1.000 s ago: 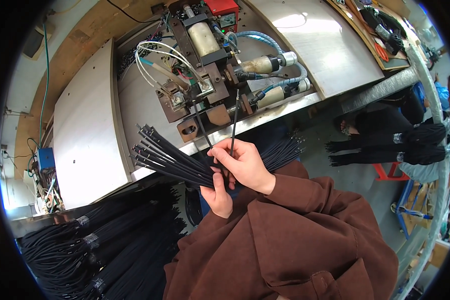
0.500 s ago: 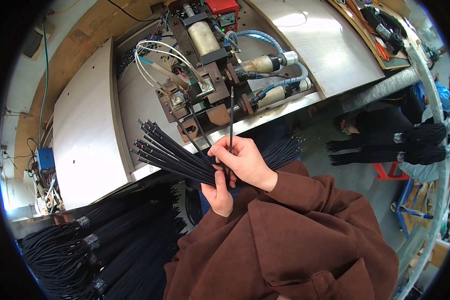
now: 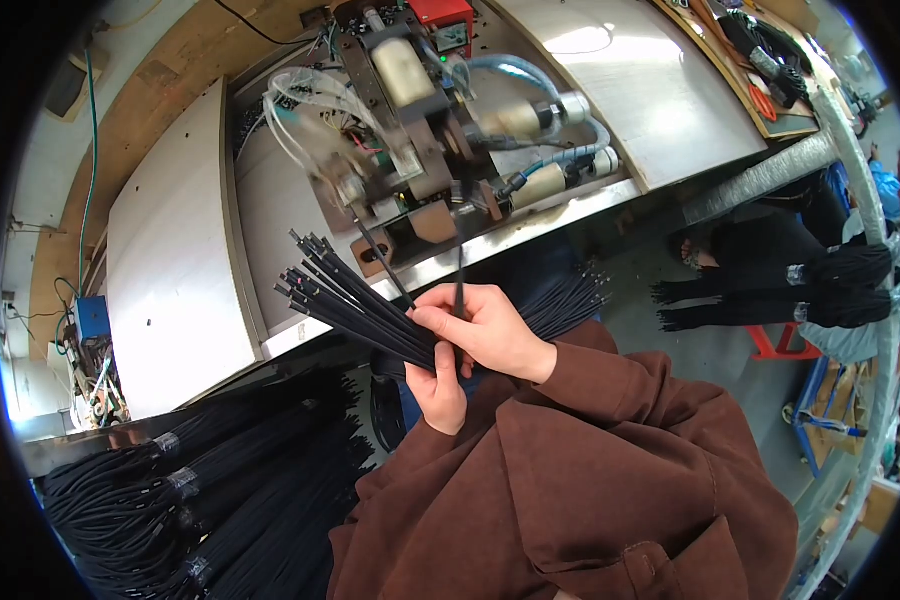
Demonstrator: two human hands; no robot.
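A thick bundle of black cords point(image 3: 355, 310) with small capped tips fans out to the left from my left hand point(image 3: 438, 395), whose fingers are closed around it. My right hand point(image 3: 490, 330) is closed in a pinch just above, touching the cords. From its fingers, one black cord point(image 3: 460, 265) rises upright to the front of a bench machine point(image 3: 435, 180), where its end is blurred. Another loose cord point(image 3: 382, 262) slants up to the machine's left side. Beyond my right wrist, the far ends of black cords point(image 3: 568, 302) spread out.
A pale bench top point(image 3: 175, 260) with a metal front edge runs on both sides of the machine. A red box point(image 3: 445, 15) stands behind. Piles of tied black cords point(image 3: 200, 490) lie at lower left; more tied bundles point(image 3: 770, 290) hang at right near another person and a red stool point(image 3: 780, 343).
The machine's front parts and white hoses have shifted and are blurred by motion. The upright cord's end has dropped slightly. One slanting cord no longer stands apart. My hands have barely moved.
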